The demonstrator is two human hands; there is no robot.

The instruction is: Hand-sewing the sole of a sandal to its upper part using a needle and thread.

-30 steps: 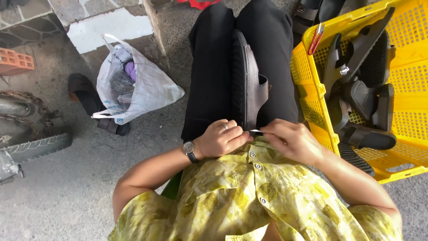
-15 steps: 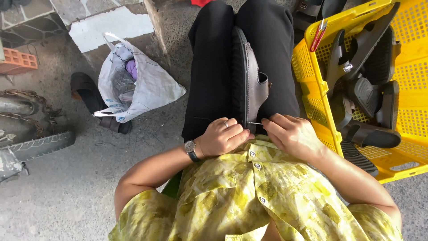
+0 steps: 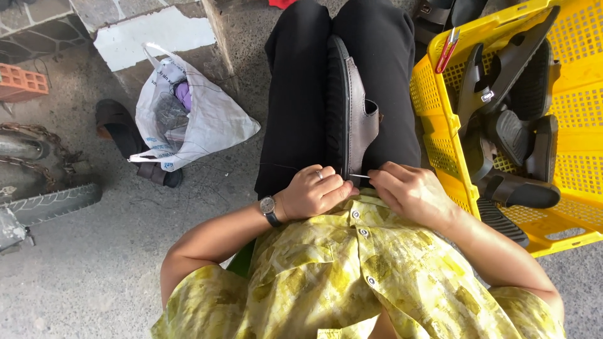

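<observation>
A dark brown sandal lies lengthwise on the person's lap, wedged between the two black-trousered thighs, sole edge turned up, its heel end close to the belly. At that near end a thin metal needle pokes out sideways. The right hand sits just beside it, fingers drawn together and pinching the needle's end against the sandal. The left hand presses in from the other side, fingers curled tight into a loose fist against the heel of the sandal, a ring on one finger and a wristwatch on the wrist. A fine dark thread runs off to the left across the trouser leg.

Out to the right, touching the thigh, stands a yellow plastic crate with several dark sandals piled in it, and red-handled snips hang on its rim. Over on the left, on the concrete ground, sits a white plastic bag with odds and ends inside, a dark sandal lying beside it. Farther left are a tyre, a rusty chain and a red brick.
</observation>
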